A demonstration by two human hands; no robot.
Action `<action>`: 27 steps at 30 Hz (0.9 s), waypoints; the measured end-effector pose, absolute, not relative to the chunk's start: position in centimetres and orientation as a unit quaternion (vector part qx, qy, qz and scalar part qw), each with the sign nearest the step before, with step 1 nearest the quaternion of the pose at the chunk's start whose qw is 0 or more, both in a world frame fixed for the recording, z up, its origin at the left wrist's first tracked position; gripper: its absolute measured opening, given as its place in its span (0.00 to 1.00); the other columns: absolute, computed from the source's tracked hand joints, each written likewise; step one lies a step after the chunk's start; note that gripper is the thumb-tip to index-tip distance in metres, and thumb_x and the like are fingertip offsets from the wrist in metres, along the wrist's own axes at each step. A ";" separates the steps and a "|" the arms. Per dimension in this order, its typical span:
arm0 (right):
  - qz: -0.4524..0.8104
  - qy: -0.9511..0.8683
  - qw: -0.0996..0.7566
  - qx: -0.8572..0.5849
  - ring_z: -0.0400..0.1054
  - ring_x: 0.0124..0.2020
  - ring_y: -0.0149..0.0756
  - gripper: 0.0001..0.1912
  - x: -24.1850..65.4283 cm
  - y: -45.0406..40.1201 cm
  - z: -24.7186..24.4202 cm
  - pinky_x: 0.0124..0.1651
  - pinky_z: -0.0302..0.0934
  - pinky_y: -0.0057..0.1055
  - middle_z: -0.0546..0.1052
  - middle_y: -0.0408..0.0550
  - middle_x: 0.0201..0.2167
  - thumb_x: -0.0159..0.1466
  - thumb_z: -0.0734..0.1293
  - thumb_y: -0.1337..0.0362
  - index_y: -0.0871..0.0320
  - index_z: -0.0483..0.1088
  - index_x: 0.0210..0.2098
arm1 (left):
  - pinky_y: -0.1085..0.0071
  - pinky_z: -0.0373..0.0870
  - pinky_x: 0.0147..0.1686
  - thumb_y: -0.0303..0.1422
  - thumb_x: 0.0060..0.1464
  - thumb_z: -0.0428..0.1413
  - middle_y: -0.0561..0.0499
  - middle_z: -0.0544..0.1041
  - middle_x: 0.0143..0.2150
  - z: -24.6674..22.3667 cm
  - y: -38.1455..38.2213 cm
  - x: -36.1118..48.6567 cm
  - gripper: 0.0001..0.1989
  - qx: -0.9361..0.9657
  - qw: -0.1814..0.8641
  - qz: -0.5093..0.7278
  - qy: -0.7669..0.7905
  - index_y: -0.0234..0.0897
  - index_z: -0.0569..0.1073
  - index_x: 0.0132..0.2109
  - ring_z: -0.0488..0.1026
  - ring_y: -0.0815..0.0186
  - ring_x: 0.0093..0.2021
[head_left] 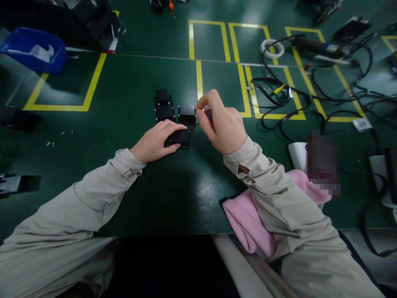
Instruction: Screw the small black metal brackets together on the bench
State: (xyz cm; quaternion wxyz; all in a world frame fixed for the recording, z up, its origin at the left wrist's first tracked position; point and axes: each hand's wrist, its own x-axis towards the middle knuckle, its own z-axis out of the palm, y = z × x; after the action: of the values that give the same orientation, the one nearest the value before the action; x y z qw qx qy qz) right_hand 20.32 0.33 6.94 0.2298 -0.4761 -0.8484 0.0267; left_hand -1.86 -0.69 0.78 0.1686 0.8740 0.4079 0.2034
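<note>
A seated worker's left hand [157, 140] steadies a small black block [180, 138] on a green table [142, 207], fingers along its top edge and thumb at its lower edge. The right hand [221, 122], fingertips pinched together, grips a screwdriver [209, 113] whose thin shaft slants down to the block's upper right corner. Just beyond the block sits a second black part [187, 113]; a cluster of black pieces [163, 105] stands to its left, with silvery screws showing at the sides. Loose screws [50, 144] lie well apart, on the left of the table. Pink cloth [251, 219] rests under the right forearm, and black cables [297, 95] coil over yellow tape markings farther right.
</note>
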 end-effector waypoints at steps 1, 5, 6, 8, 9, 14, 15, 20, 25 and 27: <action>0.030 -0.847 0.230 -0.479 0.72 0.29 0.32 0.19 20.3 0.3 6.9 0.35 0.59 0.29 0.76 0.45 0.31 0.72 0.49 0.57 0.58 0.66 0.50 | 0.56 0.68 0.57 0.36 0.61 0.54 0.42 0.72 0.55 0.8 -0.7 -1.9 0.23 0.874 0.168 0.202 0.408 0.35 0.68 0.61 0.70 0.53 0.56; 0.040 -0.847 0.222 -0.481 0.73 0.30 0.33 0.19 20.3 0.3 7.1 0.36 0.60 0.29 0.76 0.46 0.33 0.72 0.50 0.57 0.59 0.65 0.51 | 0.56 0.68 0.57 0.36 0.61 0.54 0.42 0.72 0.55 0.8 -0.7 -1.8 0.23 0.875 0.165 0.200 0.408 0.35 0.68 0.61 0.70 0.54 0.56; 0.042 -0.849 0.220 -0.479 0.73 0.30 0.33 0.20 20.3 0.3 7.1 0.36 0.60 0.29 0.76 0.46 0.32 0.72 0.50 0.56 0.59 0.66 0.50 | 0.56 0.68 0.57 0.36 0.61 0.54 0.42 0.72 0.55 0.8 -0.7 -1.9 0.23 0.875 0.165 0.201 0.408 0.35 0.68 0.61 0.70 0.54 0.56; 0.043 -0.853 0.213 -0.475 0.73 0.31 0.33 0.21 20.4 0.4 7.1 0.37 0.60 0.29 0.76 0.45 0.32 0.73 0.49 0.52 0.58 0.67 0.48 | 0.56 0.68 0.58 0.36 0.61 0.54 0.42 0.72 0.55 0.8 -0.7 -1.9 0.23 0.875 0.164 0.203 0.407 0.35 0.68 0.61 0.70 0.54 0.56; 0.043 -0.853 0.210 -0.475 0.73 0.31 0.33 0.22 20.4 0.4 7.1 0.37 0.60 0.29 0.76 0.45 0.32 0.73 0.49 0.52 0.58 0.67 0.47 | 0.56 0.67 0.58 0.36 0.61 0.54 0.42 0.72 0.55 0.8 -0.7 -1.9 0.23 0.876 0.163 0.201 0.407 0.35 0.68 0.61 0.70 0.54 0.57; 0.029 -0.846 0.219 -0.485 0.73 0.30 0.32 0.19 20.2 0.3 7.0 0.36 0.58 0.29 0.76 0.45 0.32 0.73 0.50 0.57 0.58 0.65 0.50 | 0.56 0.68 0.57 0.37 0.61 0.53 0.43 0.72 0.55 0.9 -0.7 -1.8 0.22 0.874 0.165 0.195 0.413 0.35 0.68 0.61 0.70 0.54 0.56; 0.029 -0.843 0.223 -0.488 0.73 0.30 0.32 0.18 20.2 0.3 7.0 0.35 0.58 0.29 0.76 0.45 0.33 0.72 0.50 0.59 0.58 0.65 0.51 | 0.56 0.68 0.57 0.37 0.61 0.53 0.43 0.72 0.55 0.9 -0.7 -1.8 0.22 0.873 0.165 0.195 0.414 0.35 0.68 0.61 0.70 0.54 0.56; 0.049 -0.849 0.212 -0.482 0.73 0.32 0.33 0.20 20.2 0.3 7.2 0.37 0.58 0.29 0.76 0.45 0.33 0.73 0.49 0.55 0.58 0.66 0.50 | 0.57 0.68 0.57 0.37 0.61 0.54 0.43 0.72 0.55 0.8 -0.7 -1.8 0.23 0.874 0.165 0.197 0.413 0.35 0.67 0.61 0.70 0.54 0.56; 0.038 -0.847 0.202 -0.491 0.73 0.31 0.34 0.23 20.2 0.3 7.2 0.37 0.58 0.29 0.76 0.45 0.32 0.73 0.48 0.53 0.58 0.67 0.49 | 0.56 0.68 0.57 0.37 0.62 0.54 0.43 0.72 0.55 0.9 -0.7 -1.9 0.23 0.873 0.169 0.197 0.414 0.35 0.67 0.61 0.70 0.54 0.56; 0.040 -0.842 0.209 -0.495 0.72 0.30 0.33 0.21 20.2 0.3 7.2 0.36 0.58 0.29 0.76 0.46 0.32 0.73 0.48 0.56 0.59 0.66 0.51 | 0.56 0.68 0.57 0.37 0.61 0.54 0.43 0.72 0.55 0.9 -0.7 -1.8 0.23 0.871 0.172 0.194 0.417 0.36 0.67 0.61 0.70 0.54 0.56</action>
State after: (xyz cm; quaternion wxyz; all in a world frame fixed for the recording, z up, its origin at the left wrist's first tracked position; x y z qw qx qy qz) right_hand 20.21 0.27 7.18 0.2085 -0.4954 -0.8423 0.0400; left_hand -1.84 -0.74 0.94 0.1722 0.8713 0.4166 0.1940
